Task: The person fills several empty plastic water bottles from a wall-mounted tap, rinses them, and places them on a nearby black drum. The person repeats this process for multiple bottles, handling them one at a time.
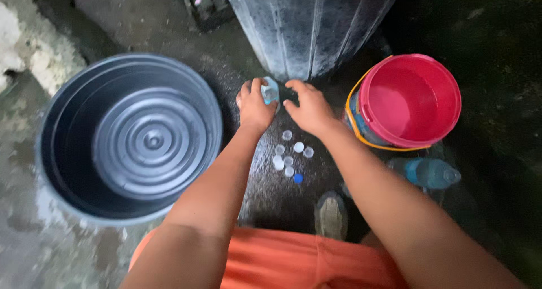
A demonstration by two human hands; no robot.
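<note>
My left hand (254, 105) grips a small clear plastic bottle (271, 90), pale blue, held low over the wet ground. My right hand (307, 108) hovers right beside it, fingers spread and curled toward the bottle's top, holding nothing I can make out. Below both hands several loose bottle caps (289, 153), mostly white with one blue, lie scattered on the dark floor.
A big black round tub (62, 153) sits at left. A tall dark ribbed barrel (307, 23) stands behind the hands. A red bucket (409, 100) with a yellow handle holds water at right; a capless clear bottle (429, 173) lies below it. My shoe (331, 215) rests near the caps.
</note>
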